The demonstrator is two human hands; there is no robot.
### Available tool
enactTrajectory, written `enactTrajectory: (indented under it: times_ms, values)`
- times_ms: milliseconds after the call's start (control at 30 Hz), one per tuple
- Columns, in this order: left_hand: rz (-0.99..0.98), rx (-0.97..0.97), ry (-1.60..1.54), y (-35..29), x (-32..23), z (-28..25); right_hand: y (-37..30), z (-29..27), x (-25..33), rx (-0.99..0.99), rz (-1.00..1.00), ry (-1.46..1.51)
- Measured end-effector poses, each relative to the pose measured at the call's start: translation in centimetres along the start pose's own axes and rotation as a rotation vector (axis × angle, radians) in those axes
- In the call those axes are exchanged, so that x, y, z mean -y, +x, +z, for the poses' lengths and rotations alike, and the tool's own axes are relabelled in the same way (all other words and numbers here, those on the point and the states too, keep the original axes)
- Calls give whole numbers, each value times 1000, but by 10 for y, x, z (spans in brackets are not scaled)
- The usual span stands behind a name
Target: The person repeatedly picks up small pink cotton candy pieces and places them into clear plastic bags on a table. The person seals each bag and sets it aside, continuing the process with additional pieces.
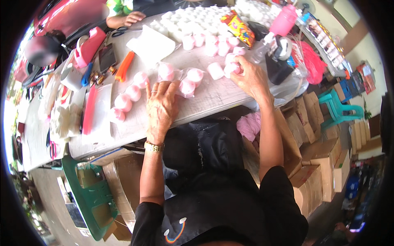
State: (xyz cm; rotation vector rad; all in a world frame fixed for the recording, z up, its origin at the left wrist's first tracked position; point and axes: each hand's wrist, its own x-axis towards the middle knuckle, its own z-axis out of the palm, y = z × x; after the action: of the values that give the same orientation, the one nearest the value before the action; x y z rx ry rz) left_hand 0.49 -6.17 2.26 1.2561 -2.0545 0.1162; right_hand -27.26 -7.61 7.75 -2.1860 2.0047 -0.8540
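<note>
Small pink-and-white round containers stand and lie on the pale table [205,100] in front of me. My right hand [251,78] pinches one pink-and-white container [232,69] between thumb and fingers, beside a white-sided one [215,71] lying close by. My left hand [161,102] rests palm down on the table with fingers extended and nothing visible in them. Its fingertips lie between a row of pink containers [123,102] on the left and a clear plastic wrap around several pink containers [188,87]. A single wrapped pink container [166,71] sits just beyond the fingers.
Many white containers [193,20] fill the far side, near an orange snack packet [238,28]. Left stand an orange-handled cutter [124,66], a phone [107,56] and a pink tape dispenser [89,47]. Another person's hand [134,17] rests at the far edge. Cardboard boxes [316,156] crowd the right.
</note>
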Motion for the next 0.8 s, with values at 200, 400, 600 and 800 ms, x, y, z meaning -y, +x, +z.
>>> enactTrajectory:
  times_ms: [200, 400, 600, 800]
  values:
    - [0, -21, -9, -1, -2, 1, 1, 26, 1, -151, 19, -34]
    - [16, -3, -16, 1, -2, -4, 2, 55, 5, -521, -97, 282]
    - [-7, -28, -25, -2, -1, 1, -3, 63, 1, -518, -298, 70]
    - [-2, -30, -32, -2, -2, 3, -11, 60, 1, -556, -333, 133]
